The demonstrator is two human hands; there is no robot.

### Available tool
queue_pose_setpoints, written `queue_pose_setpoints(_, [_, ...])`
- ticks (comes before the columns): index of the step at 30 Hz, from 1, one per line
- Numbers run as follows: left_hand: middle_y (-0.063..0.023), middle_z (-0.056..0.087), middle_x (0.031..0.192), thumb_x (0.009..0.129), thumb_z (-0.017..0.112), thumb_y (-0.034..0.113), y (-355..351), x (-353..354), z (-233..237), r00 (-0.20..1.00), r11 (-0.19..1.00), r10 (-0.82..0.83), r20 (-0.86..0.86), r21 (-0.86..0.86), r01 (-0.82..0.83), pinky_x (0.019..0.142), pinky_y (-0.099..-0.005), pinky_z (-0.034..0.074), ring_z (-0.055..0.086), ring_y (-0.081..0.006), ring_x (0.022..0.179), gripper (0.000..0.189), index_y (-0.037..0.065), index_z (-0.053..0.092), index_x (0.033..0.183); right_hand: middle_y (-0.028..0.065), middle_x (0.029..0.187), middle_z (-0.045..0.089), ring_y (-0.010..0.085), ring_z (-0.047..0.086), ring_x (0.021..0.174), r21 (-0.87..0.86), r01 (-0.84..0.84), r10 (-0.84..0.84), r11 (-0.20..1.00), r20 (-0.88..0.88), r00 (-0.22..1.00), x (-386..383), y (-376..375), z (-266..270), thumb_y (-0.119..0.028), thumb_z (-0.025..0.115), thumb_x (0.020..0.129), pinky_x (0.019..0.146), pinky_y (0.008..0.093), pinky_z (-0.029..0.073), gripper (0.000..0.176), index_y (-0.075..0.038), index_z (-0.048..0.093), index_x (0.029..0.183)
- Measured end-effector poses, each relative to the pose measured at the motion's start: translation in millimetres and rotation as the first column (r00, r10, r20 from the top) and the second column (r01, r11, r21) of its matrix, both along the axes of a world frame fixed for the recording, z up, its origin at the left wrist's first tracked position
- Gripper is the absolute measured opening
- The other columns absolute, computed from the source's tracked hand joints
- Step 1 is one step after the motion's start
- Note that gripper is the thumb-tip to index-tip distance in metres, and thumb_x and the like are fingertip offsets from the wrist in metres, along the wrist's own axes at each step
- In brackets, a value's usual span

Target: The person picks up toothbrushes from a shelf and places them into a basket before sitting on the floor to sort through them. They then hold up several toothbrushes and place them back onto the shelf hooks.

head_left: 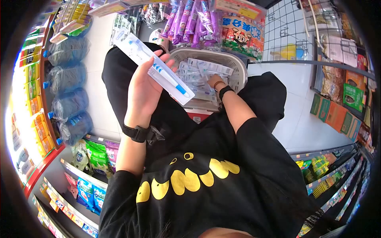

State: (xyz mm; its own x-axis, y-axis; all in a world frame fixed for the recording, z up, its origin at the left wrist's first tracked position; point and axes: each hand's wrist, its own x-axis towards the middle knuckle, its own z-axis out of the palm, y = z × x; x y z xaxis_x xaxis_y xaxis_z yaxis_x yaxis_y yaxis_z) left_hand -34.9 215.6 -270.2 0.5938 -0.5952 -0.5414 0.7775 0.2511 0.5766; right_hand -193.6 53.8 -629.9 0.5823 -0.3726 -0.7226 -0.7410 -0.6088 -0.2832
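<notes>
My left hand (146, 85) is raised, palm up, closed on a packaged toothbrush (164, 75). The pack is a long clear blister with a white card and a blue-and-white handle, slanting down to the right. My right hand (216, 82) reaches into a grey plastic basket (237, 67) between my knees. Its fingers are closed at the end of a clear pack (203, 68), partly hidden among the contents. Several similar clear-and-white packs (186, 75) lie loosely piled in the basket.
Purple snack packets (192, 22) and a red-and-green bag (242, 37) hang beyond the basket. Wrapped water bottles (73, 75) stand along the left side. A wire rack (283, 31) rises at the right. Stocked shelves (85, 174) flank me on both sides.
</notes>
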Motion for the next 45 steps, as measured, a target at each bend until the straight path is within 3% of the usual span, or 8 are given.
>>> queue_pose_setpoints(7, [-0.0146, 0.058, 0.108, 0.089, 0.051, 0.023, -4, -5, -8, 0.998, 0.997, -0.045, -0.049, 0.058, 0.047, 0.085, -0.0399, 0.049, 0.059, -0.0256, 0.099, 0.039, -0.002, 0.045, 0.119, 0.0263, 0.115, 0.051, 0.0384, 0.052, 0.108, -0.059, 0.167, -0.172, 0.984, -0.093, 0.981, 8, 9, 29, -0.031, 0.066, 0.076, 0.09, 0.0427, 0.047, 0.054, -0.004, 0.049, 0.12])
queue_pose_setpoints(11, [-0.0164, 0.055, 0.112, 0.091, 0.046, 0.022, -5, -2, -7, 0.996, 0.993, -0.078, -0.048, 0.081, 0.082, 0.094, -0.042, 0.043, 0.056, -0.0271, 0.103, 0.043, -0.003, 0.038, 0.125, 0.0243, 0.118, 0.048, 0.0381, 0.053, 0.104, -0.128, -0.085, 0.093, 0.988, 0.063, 0.994, 16, 9, 40, -0.03, 0.066, 0.077, 0.091, 0.0416, 0.045, 0.05, -0.004, 0.051, 0.117])
queue_pose_setpoints(15, [-0.0189, 0.056, 0.112, 0.089, 0.046, 0.02, -6, -1, -13, 0.997, 0.993, -0.078, 0.02, 0.09, 0.076, 0.091, -0.0431, 0.045, 0.057, -0.0287, 0.103, 0.038, -0.003, 0.04, 0.118, 0.02, 0.104, 0.06, 0.0393, 0.054, 0.102, -0.162, 0.021, -0.005, 0.987, 0.101, 0.995, 20, 11, 26, -0.023, 0.064, 0.074, 0.087, 0.0436, 0.045, 0.04, -0.005, 0.054, 0.109])
queue_pose_setpoints(24, [-0.0152, 0.061, 0.097, 0.088, 0.052, 0.018, -20, -37, 5, 0.883, 0.919, -0.38, 0.277, 0.007, 0.393, 0.08, -0.0389, 0.049, 0.062, -0.0266, 0.087, 0.028, -0.002, 0.049, 0.109, 0.023, 0.099, 0.062, 0.0378, 0.059, 0.093, 0.16, -0.084, 0.003, 0.984, 0.45, 0.893, 35, 13, 107, -0.021, 0.059, 0.071, 0.081, 0.044, 0.047, 0.033, -0.002, 0.059, 0.097])
queue_pose_setpoints(31, [-0.0136, 0.061, 0.092, 0.095, 0.042, 0.017, -31, -69, 52, 0.763, 0.805, -0.566, 0.312, 0.008, 0.594, 0.072, -0.0352, 0.053, 0.063, -0.0251, 0.077, 0.025, 0.0, 0.048, 0.112, 0.0238, 0.099, 0.061, 0.0387, 0.059, 0.092, 0.45, -0.065, -0.296, 0.891, 0.682, 0.669, 24, 10, 210, -0.021, 0.058, 0.075, 0.079, 0.0444, 0.046, 0.044, -0.004, 0.049, 0.115])
queue_pose_setpoints(35, [-0.0129, 0.061, 0.093, 0.094, 0.045, 0.019, -52, -64, 106, 0.736, 0.83, -0.508, 0.447, 0.026, 0.557, 0.072, -0.0336, 0.053, 0.064, -0.0234, 0.077, 0.029, 0.0, 0.047, 0.116, 0.0239, 0.091, 0.06, 0.0414, 0.058, 0.087, 0.476, 0.158, -0.501, 0.865, 0.8, 0.33, 4, 5, 277, -0.02, 0.058, 0.079, 0.074, 0.0456, 0.046, 0.034, -0.001, 0.048, 0.105])
queue_pose_setpoints(38, [-0.0118, 0.061, 0.093, 0.094, 0.047, 0.019, -80, -50, 140, 0.716, 0.87, -0.425, 0.554, 0.033, 0.492, 0.071, -0.0318, 0.053, 0.063, -0.02, 0.077, 0.028, 0.0, 0.047, 0.114, 0.0048, 0.1, 0.054, 0.0112, 0.051, 0.09, 0.652, 0.215, -0.673, 0.727, 0.739, 0.035, -17, -2, 318, -0.003, 0.052, 0.084, 0.079, 0.0264, 0.043, 0.032, 0.0, 0.044, 0.115])
queue_pose_setpoints(45, [-0.0102, 0.061, 0.093, 0.094, 0.047, 0.021, -152, -39, 216, 0.641, 0.882, -0.363, 0.676, 0.027, 0.471, 0.068, -0.0283, 0.051, 0.062, -0.0155, 0.076, 0.023, 0.002, 0.049, 0.107, 0.0037, 0.103, 0.053, 0.0093, 0.05, 0.095, 0.826, 0.199, -0.8, 0.528, 0.562, -0.209, -94, -23, 412, -0.002, 0.051, 0.087, 0.084, 0.0249, 0.041, 0.032, 0.0, 0.043, 0.119])
